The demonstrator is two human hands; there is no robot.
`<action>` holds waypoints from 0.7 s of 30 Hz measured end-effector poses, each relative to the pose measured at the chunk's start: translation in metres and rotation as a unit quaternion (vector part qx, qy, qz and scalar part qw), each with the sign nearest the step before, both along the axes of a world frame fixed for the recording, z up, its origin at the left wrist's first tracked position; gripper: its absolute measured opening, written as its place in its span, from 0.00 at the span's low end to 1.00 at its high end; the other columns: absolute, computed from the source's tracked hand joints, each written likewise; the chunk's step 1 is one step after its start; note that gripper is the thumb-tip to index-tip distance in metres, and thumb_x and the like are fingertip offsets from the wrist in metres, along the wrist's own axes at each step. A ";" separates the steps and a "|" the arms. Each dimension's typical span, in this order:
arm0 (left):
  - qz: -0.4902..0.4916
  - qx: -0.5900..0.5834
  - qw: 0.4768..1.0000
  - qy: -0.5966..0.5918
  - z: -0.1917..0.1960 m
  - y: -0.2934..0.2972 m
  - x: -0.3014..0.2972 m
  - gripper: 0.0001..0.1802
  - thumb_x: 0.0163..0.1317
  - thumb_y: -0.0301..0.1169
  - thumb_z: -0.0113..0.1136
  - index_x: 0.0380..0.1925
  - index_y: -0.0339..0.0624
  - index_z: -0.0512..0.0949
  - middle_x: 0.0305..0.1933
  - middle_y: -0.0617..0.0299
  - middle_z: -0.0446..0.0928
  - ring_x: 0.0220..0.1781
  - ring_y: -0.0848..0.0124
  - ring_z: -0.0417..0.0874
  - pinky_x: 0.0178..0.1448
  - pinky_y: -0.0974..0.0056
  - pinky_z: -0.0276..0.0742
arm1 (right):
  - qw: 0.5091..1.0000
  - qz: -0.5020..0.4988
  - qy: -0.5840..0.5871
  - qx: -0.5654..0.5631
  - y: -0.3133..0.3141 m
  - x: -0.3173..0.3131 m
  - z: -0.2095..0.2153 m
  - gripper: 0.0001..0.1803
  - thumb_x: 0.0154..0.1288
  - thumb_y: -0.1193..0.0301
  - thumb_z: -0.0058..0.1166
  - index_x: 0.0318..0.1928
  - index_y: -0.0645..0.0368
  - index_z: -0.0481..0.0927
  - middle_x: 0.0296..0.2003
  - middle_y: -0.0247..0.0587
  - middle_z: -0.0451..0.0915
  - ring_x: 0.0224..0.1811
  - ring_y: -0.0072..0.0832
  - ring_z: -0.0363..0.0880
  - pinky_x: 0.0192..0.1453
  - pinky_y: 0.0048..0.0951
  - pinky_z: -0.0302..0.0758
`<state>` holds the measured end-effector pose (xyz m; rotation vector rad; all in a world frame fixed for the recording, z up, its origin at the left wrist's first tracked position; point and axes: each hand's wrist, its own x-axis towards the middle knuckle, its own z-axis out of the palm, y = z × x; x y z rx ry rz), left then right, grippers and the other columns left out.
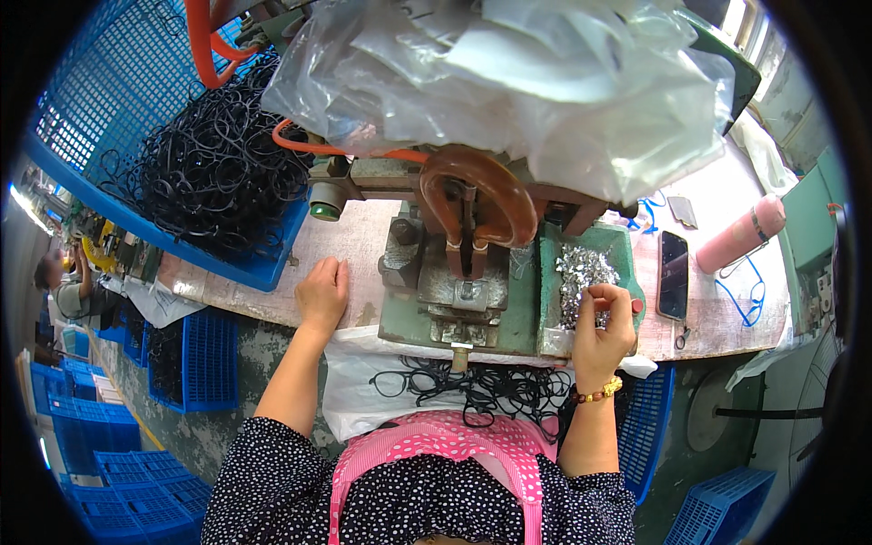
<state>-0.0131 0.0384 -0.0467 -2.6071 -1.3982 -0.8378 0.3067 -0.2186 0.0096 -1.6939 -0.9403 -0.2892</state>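
My left hand (322, 292) rests closed on the worn table, left of a small bench press (465, 272); nothing shows in its curled fingers. My right hand (607, 334) is over a green tray (548, 263), thumb and fingertips pinched together at a heap of small shiny metal pieces (586, 272). Whatever lies between those fingertips is too small or hidden to make out. The press has a brown rounded guard (477, 186) around its ram. Black cord loops (481, 386) lie on white sheeting (350, 381) below the press, in front of my pink dotted apron (427, 431).
A blue crate (77, 186) full of tangled black loops (218, 163) stands at the left. Clear plastic bags (509, 82) hang over the press. On the right lie a phone (672, 277), small scissors (682, 338) and a pink bottle (740, 234). Another person (68, 291) is far left.
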 end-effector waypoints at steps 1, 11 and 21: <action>0.001 0.000 1.000 0.000 0.000 0.000 0.000 0.13 0.70 0.38 0.57 0.29 0.45 0.72 0.32 0.55 0.78 0.33 0.47 0.80 0.33 0.46 0.74 | 1.000 0.000 -0.001 0.001 0.000 0.000 0.000 0.06 0.62 0.83 0.61 0.37 0.62 0.80 0.30 0.39 0.79 0.26 0.27 0.75 0.33 0.29 0.71; 0.000 0.000 1.000 0.001 -0.001 0.000 0.000 0.13 0.70 0.38 0.57 0.28 0.44 0.72 0.32 0.54 0.78 0.33 0.47 0.81 0.33 0.46 0.75 | 1.000 -0.001 -0.012 0.000 0.000 0.000 0.001 0.06 0.61 0.83 0.62 0.37 0.62 0.80 0.30 0.39 0.79 0.25 0.27 0.75 0.33 0.29 0.71; 0.007 -0.006 1.000 0.003 -0.002 0.001 -0.001 0.13 0.71 0.39 0.57 0.29 0.45 0.72 0.32 0.54 0.79 0.32 0.47 0.81 0.33 0.46 0.74 | 1.000 0.000 -0.015 0.007 0.001 0.000 0.001 0.06 0.61 0.83 0.62 0.37 0.62 0.79 0.30 0.39 0.79 0.25 0.27 0.75 0.32 0.29 0.71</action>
